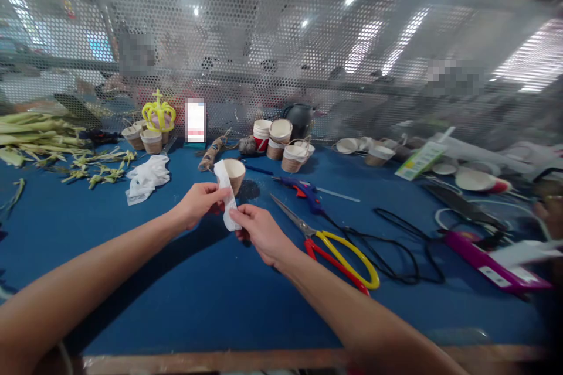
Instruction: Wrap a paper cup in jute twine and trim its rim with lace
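Observation:
My left hand (203,204) pinches a white strip of cloth or lace (229,208) near its middle. Lower down, the fingers of my right hand (259,231) close on the same strip. The strip hangs upright in front of a cup wrapped in brown twine (236,174), whose pale inside shows; whether any finger touches this cup I cannot tell. Crumpled white fabric (148,177) lies to the left of my hands. To their right are scissors with a red and a yellow handle (338,252) and a blue glue gun (303,190) with a clear stick in it.
Wrapped cups (295,158) stand at the back beside a twine bundle (214,152). A yellow crown-shaped piece (158,114) and a phone (195,123) are at the back left, near dried husks (39,132). A purple power strip (488,263) and black cord (396,246) lie right. Perforated metal panel (281,41) behind.

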